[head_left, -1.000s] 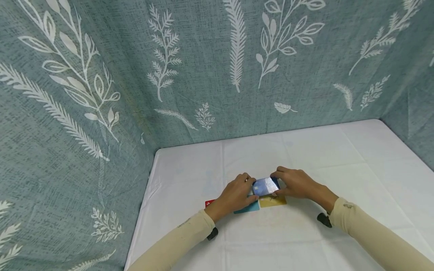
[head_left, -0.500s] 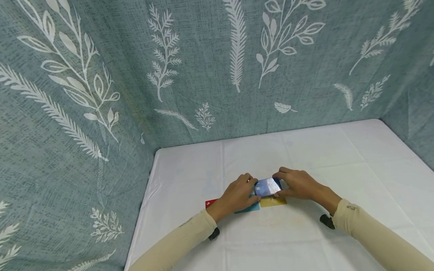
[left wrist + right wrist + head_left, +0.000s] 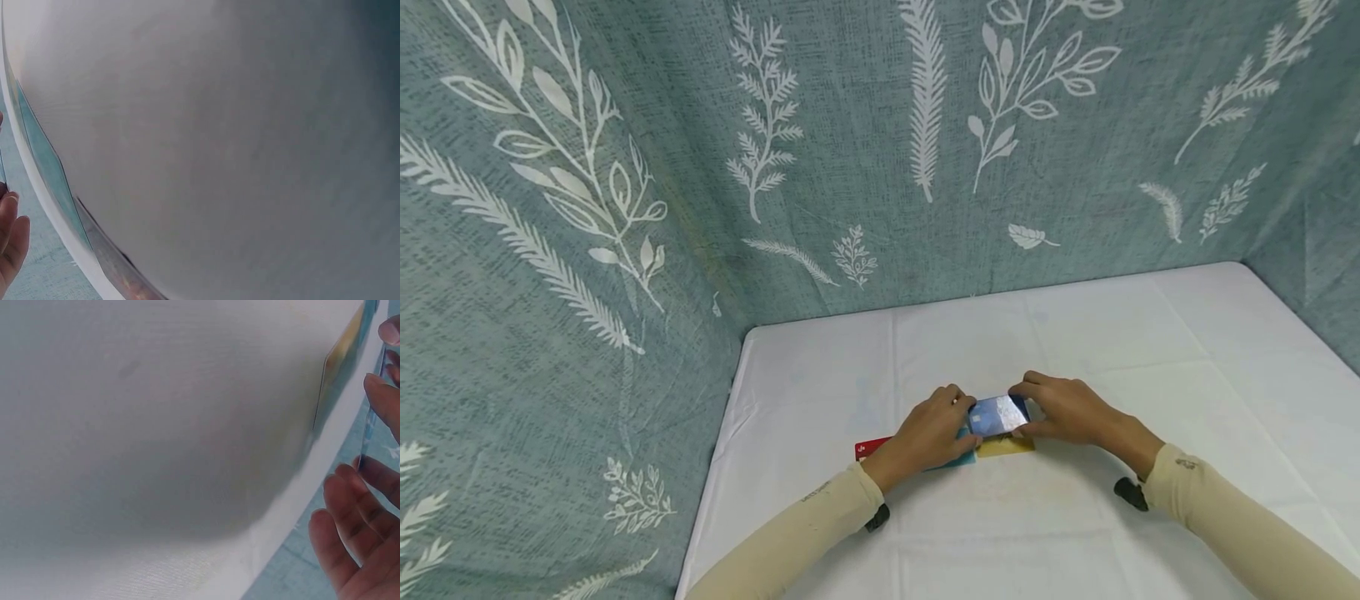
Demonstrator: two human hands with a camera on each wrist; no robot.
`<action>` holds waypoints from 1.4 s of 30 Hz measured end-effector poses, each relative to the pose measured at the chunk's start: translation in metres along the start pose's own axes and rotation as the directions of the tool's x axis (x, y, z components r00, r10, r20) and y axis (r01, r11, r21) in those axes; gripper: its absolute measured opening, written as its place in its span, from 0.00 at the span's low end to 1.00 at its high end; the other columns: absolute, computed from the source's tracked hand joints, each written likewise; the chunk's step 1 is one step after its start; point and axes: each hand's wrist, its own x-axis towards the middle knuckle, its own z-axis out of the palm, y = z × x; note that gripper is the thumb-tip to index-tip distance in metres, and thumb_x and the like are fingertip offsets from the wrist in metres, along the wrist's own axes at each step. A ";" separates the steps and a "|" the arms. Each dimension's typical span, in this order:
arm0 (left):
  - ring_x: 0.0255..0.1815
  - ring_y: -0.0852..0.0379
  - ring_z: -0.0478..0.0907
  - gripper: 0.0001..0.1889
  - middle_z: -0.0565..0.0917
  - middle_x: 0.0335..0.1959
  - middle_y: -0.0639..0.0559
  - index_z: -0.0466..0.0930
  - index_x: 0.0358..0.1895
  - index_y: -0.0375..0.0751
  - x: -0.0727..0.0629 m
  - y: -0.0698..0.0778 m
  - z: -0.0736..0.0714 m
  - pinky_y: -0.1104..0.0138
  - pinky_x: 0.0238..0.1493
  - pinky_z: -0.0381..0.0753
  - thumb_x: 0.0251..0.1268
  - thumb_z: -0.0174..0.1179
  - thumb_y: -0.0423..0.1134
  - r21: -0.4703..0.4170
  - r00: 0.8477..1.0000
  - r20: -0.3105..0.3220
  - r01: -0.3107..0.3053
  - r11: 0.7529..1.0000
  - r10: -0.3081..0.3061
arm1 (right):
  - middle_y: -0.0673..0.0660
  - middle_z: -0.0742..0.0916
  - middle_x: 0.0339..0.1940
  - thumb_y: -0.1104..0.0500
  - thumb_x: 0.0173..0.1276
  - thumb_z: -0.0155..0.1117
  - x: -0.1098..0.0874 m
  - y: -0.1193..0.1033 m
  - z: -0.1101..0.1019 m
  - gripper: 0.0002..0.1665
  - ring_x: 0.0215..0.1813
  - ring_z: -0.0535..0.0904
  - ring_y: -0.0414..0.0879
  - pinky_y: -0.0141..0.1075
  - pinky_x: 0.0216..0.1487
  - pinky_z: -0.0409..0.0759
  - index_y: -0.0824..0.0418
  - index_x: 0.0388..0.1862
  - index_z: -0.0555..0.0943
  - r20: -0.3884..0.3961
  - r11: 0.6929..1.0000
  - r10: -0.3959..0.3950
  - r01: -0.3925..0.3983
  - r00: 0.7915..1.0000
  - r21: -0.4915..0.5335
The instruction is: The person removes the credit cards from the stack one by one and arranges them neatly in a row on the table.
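Observation:
A blue chip card (image 3: 998, 415) is raised over the white table, between my two hands. My left hand (image 3: 934, 429) pinches its left edge. On the opposite edge, the fingers and thumb of my right hand (image 3: 1063, 408) pinch the card too; the right wrist view shows it nearly edge-on. Beneath and in front lie a gold card (image 3: 1006, 447) and a teal card (image 3: 50, 162), the latter partly covered by my left hand in the head view. A red card (image 3: 871, 448) pokes out behind my left wrist, mostly hidden.
The table (image 3: 820, 375) wears a white cloth with fold creases. A green-blue curtain (image 3: 850, 150) with white leaf prints hangs behind it and along the left side. Dark wrist devices (image 3: 1131, 494) show under both cuffs.
Both hands and the blue card have drifted slightly to the right. The cards on the table stay where they were.

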 end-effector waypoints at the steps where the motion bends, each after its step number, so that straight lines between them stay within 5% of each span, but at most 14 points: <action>1: 0.50 0.58 0.76 0.30 0.80 0.53 0.49 0.78 0.63 0.39 0.000 0.000 0.000 0.71 0.48 0.80 0.66 0.65 0.56 -0.002 1.000 -0.002 -0.001 1.000 0.001 | 0.50 0.83 0.42 0.41 0.56 0.78 0.000 0.000 0.000 0.35 0.31 0.73 0.34 0.28 0.31 0.74 0.61 0.56 0.83 -0.001 1.000 0.001 -0.001 1.000 0.003; 23: 0.49 0.58 0.76 0.30 0.80 0.52 0.49 0.79 0.62 0.40 0.008 0.009 0.004 0.72 0.46 0.80 0.65 0.65 0.57 0.058 1.000 -0.004 -0.014 0.998 0.014 | 0.48 0.83 0.41 0.42 0.55 0.79 -0.011 0.005 -0.002 0.34 0.31 0.72 0.33 0.28 0.31 0.74 0.61 0.55 0.84 -0.008 1.000 0.029 -0.029 1.000 0.003; 42: 0.50 0.58 0.76 0.29 0.80 0.53 0.49 0.79 0.62 0.39 0.014 0.015 0.005 0.70 0.50 0.80 0.65 0.66 0.55 0.013 1.000 0.025 -0.013 1.000 0.013 | 0.48 0.83 0.42 0.44 0.54 0.80 -0.018 0.009 -0.002 0.33 0.33 0.73 0.34 0.31 0.33 0.76 0.61 0.54 0.84 -0.014 0.999 0.036 -0.036 0.999 0.000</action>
